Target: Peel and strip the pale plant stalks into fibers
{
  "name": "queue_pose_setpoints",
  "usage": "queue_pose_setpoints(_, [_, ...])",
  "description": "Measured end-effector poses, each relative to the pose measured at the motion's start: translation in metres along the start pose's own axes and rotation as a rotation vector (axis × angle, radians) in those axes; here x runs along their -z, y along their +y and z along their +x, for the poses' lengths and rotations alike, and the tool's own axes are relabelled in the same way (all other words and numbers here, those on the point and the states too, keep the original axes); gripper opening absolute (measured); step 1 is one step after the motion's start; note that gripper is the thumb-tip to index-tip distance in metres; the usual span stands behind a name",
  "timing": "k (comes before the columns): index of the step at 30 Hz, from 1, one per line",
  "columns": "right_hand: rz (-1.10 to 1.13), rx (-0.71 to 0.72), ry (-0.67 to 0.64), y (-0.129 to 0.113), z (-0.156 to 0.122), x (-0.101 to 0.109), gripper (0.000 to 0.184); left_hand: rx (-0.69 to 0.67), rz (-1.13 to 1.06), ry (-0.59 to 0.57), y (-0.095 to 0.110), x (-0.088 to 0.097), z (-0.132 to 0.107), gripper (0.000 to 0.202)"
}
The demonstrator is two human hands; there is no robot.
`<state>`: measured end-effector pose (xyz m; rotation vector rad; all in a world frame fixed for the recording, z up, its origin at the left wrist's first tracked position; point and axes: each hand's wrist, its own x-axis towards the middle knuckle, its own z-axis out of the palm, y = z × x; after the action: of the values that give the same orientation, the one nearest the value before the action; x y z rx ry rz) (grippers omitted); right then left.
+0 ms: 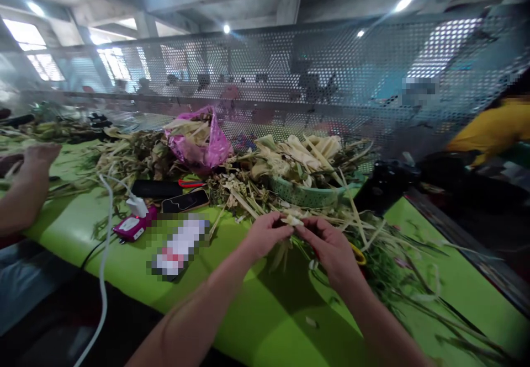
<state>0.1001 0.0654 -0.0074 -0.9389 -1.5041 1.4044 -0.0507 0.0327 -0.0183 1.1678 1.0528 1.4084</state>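
Observation:
My left hand (268,235) and my right hand (325,241) meet above the green table (265,317). Fingertips of both pinch a small pale piece of husk (292,221) between them. A yellow loop (358,254), which looks like a scissors handle, shows just behind my right wrist; my hand hides the rest of it. Thin dry strips hang below my fingers. Just beyond stands a light green basket (308,195) heaped with dried corn husks (306,154). Green feathery stems lie to the right of my right hand.
A pink plastic bag (202,143) of husks stands behind a phone (185,201) and a magenta power strip (134,226) with a white cable (108,245). A black object (383,185) is at right. Another person's arm (27,187) rests at left. Perforated metal screen (265,80) behind.

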Motion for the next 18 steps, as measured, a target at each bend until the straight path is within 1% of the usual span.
queue_pose_setpoints(3, [0.0,0.002,-0.006,0.0,0.0,-0.001,0.035,-0.033,0.062,0.051,0.001,0.0,0.0,0.015])
queue_pose_setpoints(6, [0.025,-0.002,0.027,-0.004,0.0,-0.001,0.037,-0.037,0.015,0.145,0.004,0.004,0.001,0.017])
queue_pose_setpoints(10, [0.003,-0.001,0.094,-0.007,0.002,0.003,0.04,-0.02,-0.164,0.401,0.015,0.02,0.007,0.031])
queue_pose_setpoints(12, [-0.025,0.004,0.102,-0.007,0.003,0.005,0.04,0.005,-0.231,0.55,0.023,0.03,0.012,0.033])
queue_pose_setpoints(14, [-0.038,0.009,0.103,-0.007,0.005,0.007,0.04,0.029,-0.26,0.648,0.03,0.04,0.02,0.034])
queue_pose_setpoints(15, [-0.038,0.013,0.106,-0.006,0.005,0.007,0.04,0.028,-0.246,0.66,0.034,0.045,0.025,0.033])
queue_pose_setpoints(18, [-0.022,0.026,0.116,-0.006,0.006,0.008,0.041,-0.015,-0.093,0.685,0.045,0.06,0.044,0.027])
